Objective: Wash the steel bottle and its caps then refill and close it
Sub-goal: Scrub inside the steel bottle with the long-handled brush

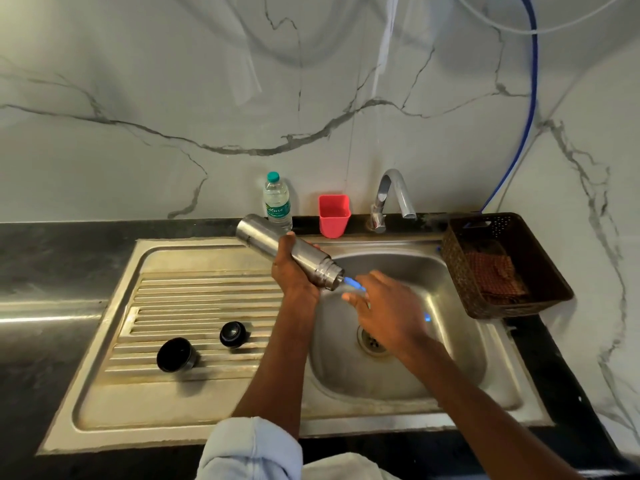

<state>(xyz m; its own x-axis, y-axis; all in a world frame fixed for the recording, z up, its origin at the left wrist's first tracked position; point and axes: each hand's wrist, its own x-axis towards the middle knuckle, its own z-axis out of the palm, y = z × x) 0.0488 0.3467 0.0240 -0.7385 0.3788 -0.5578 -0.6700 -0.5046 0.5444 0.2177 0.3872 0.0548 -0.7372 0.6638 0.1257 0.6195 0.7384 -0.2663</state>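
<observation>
Our left hand grips steel bottle, mouth tilted over sink; right hand pinches blue brush. Plastic bottle label unreadable.

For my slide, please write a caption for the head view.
Left hand tilts steel bottle over sink; right hand holds blue brush at its mouth.

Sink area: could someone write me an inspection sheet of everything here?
Surface: steel sink with ridged drainboard, set in a dark counter.
Job's things: steel bottle tilted, mouth down over the basin; two caps on the drainboard.
Clutter: plastic water bottle, red cup, brown basket holding a cloth.
Hands: left hand grips the bottle; right hand holds a blue brush at its mouth.
Cables: blue hose on the wall.
Surroundings: marble wall, tap.
</observation>
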